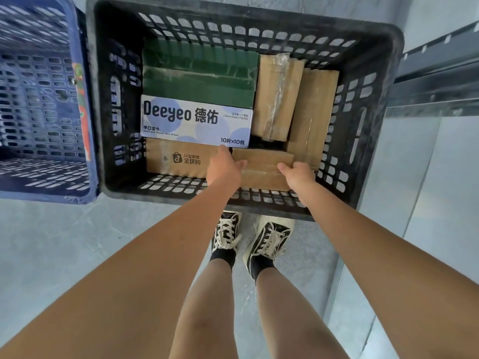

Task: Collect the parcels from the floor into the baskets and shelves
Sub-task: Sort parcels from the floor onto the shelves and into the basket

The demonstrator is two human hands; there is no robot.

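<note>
Head view: left hand (pixel 224 168) and right hand (pixel 298 174) gripped ends of small brown cardboard parcel (pixel 263 168), fingers curled round it, at near edge inside black slotted plastic basket (pixel 373 104), near right corner.

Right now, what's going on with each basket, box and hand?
Black basket: nearly full of boxes.
Blue basket: no parcels visible inside.
Small brown box: gripped at both ends, low in the black basket.
Left hand: holding the small brown box.
Right hand: holding its other end.
Deeyeo box: lying flat, label up.
</note>
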